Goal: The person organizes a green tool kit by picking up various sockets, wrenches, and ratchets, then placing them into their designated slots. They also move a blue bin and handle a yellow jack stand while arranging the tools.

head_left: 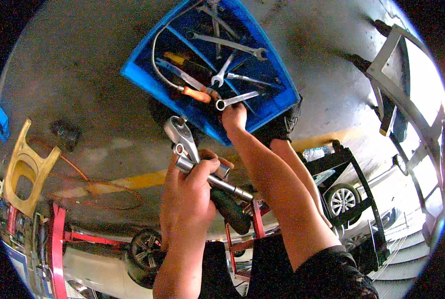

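Observation:
My left hand [195, 177] is closed around several tools in front of me. Among them are a chrome ratchet [180, 133] with its head pointing away, and a shiny extension bar [235, 190] with a socket-like end. A small ring end [180, 150] sticks out beside them, and a black grip [231, 212] hangs below the palm. My right hand [234, 117] reaches into the near side of a blue tool tray [172, 106], against a combination wrench [240, 99]. Its fingertips are hidden, so whether it grips anything is unclear. More wrenches [227, 44] and an orange-handled tool [196, 94] lie in the tray.
The tray rests on the dark floor near my black footwear [285, 127]. A yellow line [132, 182] crosses the floor. At left stand a yellow frame-like stool [20, 172] and a red post [58, 249]. A black cart [354, 194] and a grey metal frame [407, 94] are at right.

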Motion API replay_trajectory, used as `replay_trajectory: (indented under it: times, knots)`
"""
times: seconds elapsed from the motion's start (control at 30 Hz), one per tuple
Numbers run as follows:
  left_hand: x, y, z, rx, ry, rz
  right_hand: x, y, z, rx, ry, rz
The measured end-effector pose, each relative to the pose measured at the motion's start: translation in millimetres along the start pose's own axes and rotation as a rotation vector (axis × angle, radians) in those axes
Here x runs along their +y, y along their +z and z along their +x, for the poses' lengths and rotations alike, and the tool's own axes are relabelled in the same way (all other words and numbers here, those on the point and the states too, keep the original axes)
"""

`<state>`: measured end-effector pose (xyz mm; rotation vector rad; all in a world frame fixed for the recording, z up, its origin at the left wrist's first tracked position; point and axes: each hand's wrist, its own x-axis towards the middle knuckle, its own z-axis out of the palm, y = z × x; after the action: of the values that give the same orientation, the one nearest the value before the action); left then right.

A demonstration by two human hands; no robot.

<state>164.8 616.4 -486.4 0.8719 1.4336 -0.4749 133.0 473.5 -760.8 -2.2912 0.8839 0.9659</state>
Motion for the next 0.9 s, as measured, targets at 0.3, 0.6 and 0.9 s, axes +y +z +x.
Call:
replay_trajectory:
  times: [0.3,0.6,0.9]
  knots:
    - [-28,-9,11,0.085,-0.170,-0.189,-23,-140,53,0.134,-0.316,-0.232]
    - [-4,6,4,0.182,-0.102,-0.070,-49,-84,87,0.396,0.292,-0.057]
    - [21,7,-5,0.041,-0.217,0.101,-38,-100,114,0.241,0.121,-0.249]
